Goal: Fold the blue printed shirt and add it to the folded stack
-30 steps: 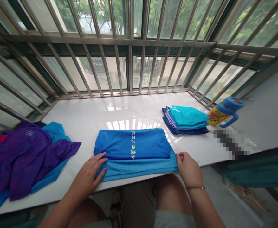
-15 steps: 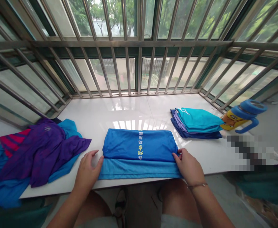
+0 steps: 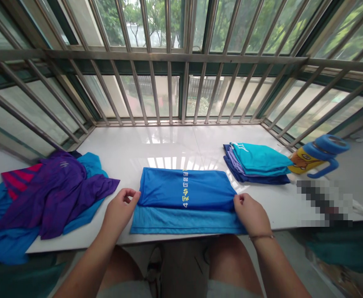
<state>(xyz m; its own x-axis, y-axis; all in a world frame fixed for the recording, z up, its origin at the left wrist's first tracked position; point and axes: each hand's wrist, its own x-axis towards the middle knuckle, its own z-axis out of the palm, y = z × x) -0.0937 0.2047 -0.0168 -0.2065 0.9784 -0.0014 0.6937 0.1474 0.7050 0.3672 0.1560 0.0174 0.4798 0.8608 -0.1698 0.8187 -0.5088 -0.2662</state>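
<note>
A blue shirt [image 3: 162, 190] lies folded into a wide rectangle in front of me, with white and yellow lettering across its middle. Along its near side a lighter blue strip shows below the folded-over layer. My left hand [image 3: 121, 205] pinches the left edge of the upper layer between thumb and fingers. At the opposite end, my right hand [image 3: 253, 212] has its fingers closed on the right edge. The fabric between them looks drawn fairly straight, with small creases near the right hand.
Rumpled purple, red and blue clothes [image 3: 60, 194] are heaped at the left. On the right sits a stack of folded clothes [image 3: 262, 159], beside a blue and yellow bottle [image 3: 316, 155]. Metal bars [image 3: 184, 93] line the back of the white ledge [image 3: 156, 140]. A blurred-out patch covers something at far right.
My left hand has closed from a loose, open shape into a pinch on the shirt's left edge. The right hand's grip has tightened, and the shirt's right end has shifted slightly right.
</note>
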